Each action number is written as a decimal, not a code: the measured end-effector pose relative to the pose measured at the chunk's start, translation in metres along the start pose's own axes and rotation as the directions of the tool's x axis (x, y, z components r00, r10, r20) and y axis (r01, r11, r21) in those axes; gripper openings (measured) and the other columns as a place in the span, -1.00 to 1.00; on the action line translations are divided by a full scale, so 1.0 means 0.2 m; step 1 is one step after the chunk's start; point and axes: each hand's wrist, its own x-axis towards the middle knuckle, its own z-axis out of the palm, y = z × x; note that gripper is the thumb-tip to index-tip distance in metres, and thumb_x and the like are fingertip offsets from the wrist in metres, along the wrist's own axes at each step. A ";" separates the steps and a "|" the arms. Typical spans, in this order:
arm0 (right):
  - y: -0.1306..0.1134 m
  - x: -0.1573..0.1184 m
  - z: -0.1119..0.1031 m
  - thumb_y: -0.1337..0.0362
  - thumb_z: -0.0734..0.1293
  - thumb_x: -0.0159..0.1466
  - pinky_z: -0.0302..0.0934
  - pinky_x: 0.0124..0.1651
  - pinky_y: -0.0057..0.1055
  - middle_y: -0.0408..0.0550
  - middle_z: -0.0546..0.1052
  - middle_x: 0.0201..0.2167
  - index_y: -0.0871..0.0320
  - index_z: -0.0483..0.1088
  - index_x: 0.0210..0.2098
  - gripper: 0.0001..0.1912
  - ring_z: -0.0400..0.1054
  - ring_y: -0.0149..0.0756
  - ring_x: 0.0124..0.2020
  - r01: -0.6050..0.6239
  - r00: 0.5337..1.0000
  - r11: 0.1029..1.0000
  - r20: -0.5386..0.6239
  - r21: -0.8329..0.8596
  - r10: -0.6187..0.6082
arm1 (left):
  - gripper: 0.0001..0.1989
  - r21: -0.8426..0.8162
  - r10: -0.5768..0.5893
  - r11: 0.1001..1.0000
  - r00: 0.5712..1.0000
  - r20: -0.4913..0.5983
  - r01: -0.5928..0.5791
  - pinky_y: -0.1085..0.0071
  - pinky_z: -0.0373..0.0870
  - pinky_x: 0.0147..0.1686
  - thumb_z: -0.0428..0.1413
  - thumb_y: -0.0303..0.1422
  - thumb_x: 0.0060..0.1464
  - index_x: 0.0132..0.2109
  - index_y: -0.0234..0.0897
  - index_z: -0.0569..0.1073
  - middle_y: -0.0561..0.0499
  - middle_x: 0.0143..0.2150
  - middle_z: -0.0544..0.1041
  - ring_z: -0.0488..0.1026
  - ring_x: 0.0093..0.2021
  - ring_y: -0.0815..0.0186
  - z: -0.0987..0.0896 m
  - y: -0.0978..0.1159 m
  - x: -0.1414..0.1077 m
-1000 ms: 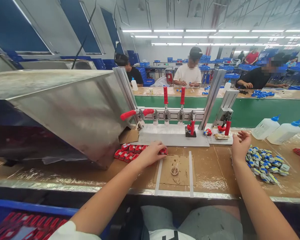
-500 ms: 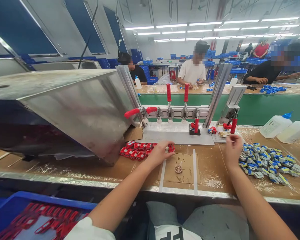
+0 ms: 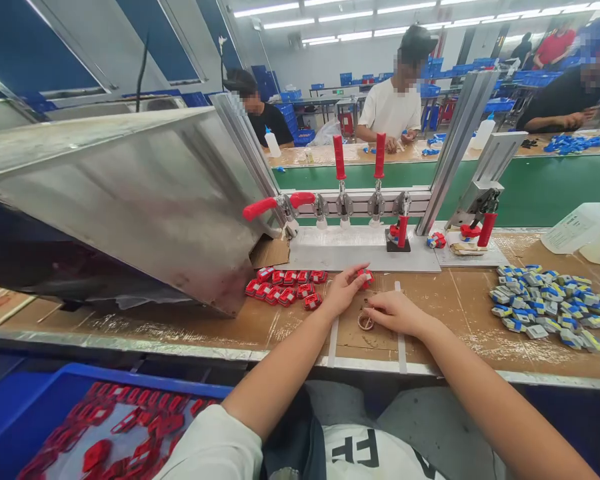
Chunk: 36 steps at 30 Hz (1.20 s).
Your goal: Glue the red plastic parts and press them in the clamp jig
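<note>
My left hand [image 3: 347, 291] pinches a small red plastic part [image 3: 365, 277] with a pale face, just above the worktop. Close beside it, my right hand [image 3: 394, 312] reaches in from the right, fingertips together over a small round dish [image 3: 365, 323]. Its fingers appear closed on the thin stick that stands in the dish; they hide most of it. The dish rests on a cardboard sheet [image 3: 363, 340] between two white tape strips. Left of my left hand, several similar red parts [image 3: 280, 288] lie in rows.
A metal housing [image 3: 130, 207] fills the left side. Behind my hands stands a clamp fixture [image 3: 360, 197] with red handles. Grey-blue-yellow parts [image 3: 545, 300] are heaped at right, near white bottles [image 3: 570, 228]. A blue bin [image 3: 80, 380] holds red parts. Co-workers sit across the green belt [image 3: 545, 183].
My right hand has moved left and down from near the right clamp to the round dish. The left hand still holds its red part. The view has shifted somewhat.
</note>
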 end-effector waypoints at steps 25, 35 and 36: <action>0.12 0.02 -0.05 -0.08 0.25 0.40 -0.07 -0.39 -0.38 -0.24 0.13 -0.59 0.09 0.13 -0.55 -0.49 0.02 -0.38 -0.50 -0.145 0.704 0.927 -0.623 0.346 0.342 | -0.46 -0.054 -0.141 0.987 0.974 0.178 0.153 0.27 0.56 -0.10 0.23 -0.03 0.20 0.21 -0.23 0.53 -0.08 -0.07 0.66 0.58 -0.10 0.16 -0.02 0.02 0.00; 0.11 0.01 -0.05 0.03 0.23 0.39 -0.06 -0.39 -0.37 -0.22 0.16 -0.61 0.09 0.15 -0.57 -0.54 0.04 -0.37 -0.51 -0.181 0.705 0.966 -0.661 0.183 0.257 | -0.47 -0.094 -0.113 0.987 0.978 0.174 0.131 0.18 0.50 0.11 0.24 -0.09 0.21 0.25 -0.20 0.49 -0.15 0.24 0.54 0.53 0.13 0.07 -0.02 0.03 -0.01; 0.10 0.01 -0.05 0.05 0.24 0.38 -0.07 -0.39 -0.37 -0.22 0.16 -0.61 0.09 0.14 -0.58 -0.54 0.03 -0.37 -0.52 -0.176 0.710 0.969 -0.659 0.172 0.246 | -0.46 -0.100 -0.113 0.986 0.979 0.170 0.131 0.17 0.50 0.11 0.24 -0.09 0.21 0.25 -0.20 0.48 -0.16 0.26 0.53 0.53 0.14 0.06 -0.02 0.03 -0.01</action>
